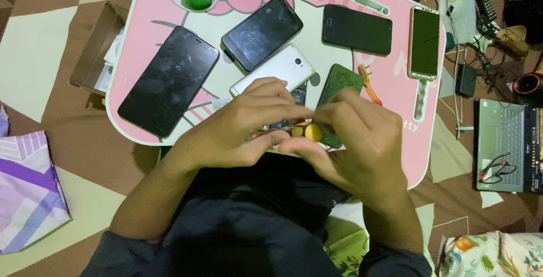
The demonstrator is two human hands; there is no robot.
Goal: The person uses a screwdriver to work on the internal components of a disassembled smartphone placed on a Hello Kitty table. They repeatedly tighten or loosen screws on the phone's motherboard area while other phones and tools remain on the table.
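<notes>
Left hand [243, 127] and right hand [356, 141] fingers pinch 1 yellow-capped tool [307, 131] over an opened phone [294, 93]. The pink worktop [141, 33] carries 5 phones.

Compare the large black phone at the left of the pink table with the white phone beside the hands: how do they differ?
The large black phone lies fully in view; the white phone is partly hidden by the left hand. The black phone is clearly larger. Both lie flat and tilted on the pink table.
</notes>
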